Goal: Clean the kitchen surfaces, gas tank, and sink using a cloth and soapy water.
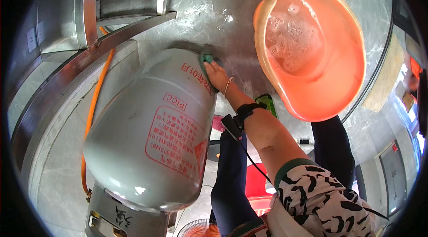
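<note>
A large grey gas cylinder [133, 150], bearing red printed writing, lies tilted at centre left, its collar [123, 220] towards the bottom edge. My right hand [215, 73] presses a green scrubbing pad [209, 74] against the cylinder's rounded far end, fingers bent over the pad. A band and a small black device are strapped to that forearm. My left hand is out of view. To the right of the hand, a coral-orange plastic basin [344, 56] holds soapy water [291, 36] with foam on top.
A steel frame [133, 33] stands at upper left, with an orange hose [97, 96] running down beside the cylinder. Below are a red plastic stool [255, 183] and a fan [199, 228]. A green item [267, 101] lies near my forearm. My dark-trousered legs are at lower centre and right.
</note>
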`<state>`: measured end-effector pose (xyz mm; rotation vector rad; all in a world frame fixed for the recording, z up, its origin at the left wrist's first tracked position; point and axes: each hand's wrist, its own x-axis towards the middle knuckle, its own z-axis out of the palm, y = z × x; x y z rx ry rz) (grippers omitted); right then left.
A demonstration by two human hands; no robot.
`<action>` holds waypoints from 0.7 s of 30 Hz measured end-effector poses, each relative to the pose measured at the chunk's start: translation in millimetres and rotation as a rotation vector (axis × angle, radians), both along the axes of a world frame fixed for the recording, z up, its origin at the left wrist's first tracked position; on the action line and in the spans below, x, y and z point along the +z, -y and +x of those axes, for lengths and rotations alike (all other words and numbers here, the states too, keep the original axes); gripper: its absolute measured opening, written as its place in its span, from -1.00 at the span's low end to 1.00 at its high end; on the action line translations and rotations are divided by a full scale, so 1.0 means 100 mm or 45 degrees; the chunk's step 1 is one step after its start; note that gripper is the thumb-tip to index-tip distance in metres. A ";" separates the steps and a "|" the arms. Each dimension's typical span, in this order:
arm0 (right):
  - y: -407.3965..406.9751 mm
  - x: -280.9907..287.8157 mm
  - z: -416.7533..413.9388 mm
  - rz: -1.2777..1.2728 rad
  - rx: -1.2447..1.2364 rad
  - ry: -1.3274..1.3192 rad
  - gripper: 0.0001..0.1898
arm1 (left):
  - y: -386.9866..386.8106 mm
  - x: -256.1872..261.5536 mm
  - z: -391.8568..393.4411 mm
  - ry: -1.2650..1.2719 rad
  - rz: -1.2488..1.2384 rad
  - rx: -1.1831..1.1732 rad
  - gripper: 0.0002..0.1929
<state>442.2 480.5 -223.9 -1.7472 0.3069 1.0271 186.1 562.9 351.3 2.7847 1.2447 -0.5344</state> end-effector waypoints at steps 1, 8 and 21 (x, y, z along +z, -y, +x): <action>0.07 0.00 -0.10 0.049 0.046 0.009 -0.64 | 0.00 -0.02 0.02 -0.027 -0.009 -0.008 -0.58; 0.26 2.36 -0.54 0.358 0.232 0.881 -0.62 | -0.13 0.10 0.02 -0.203 -0.128 -0.033 -0.61; -0.08 1.58 -1.80 0.985 -1.689 -1.529 -0.44 | 0.05 0.12 -0.18 0.367 -0.127 0.347 -0.59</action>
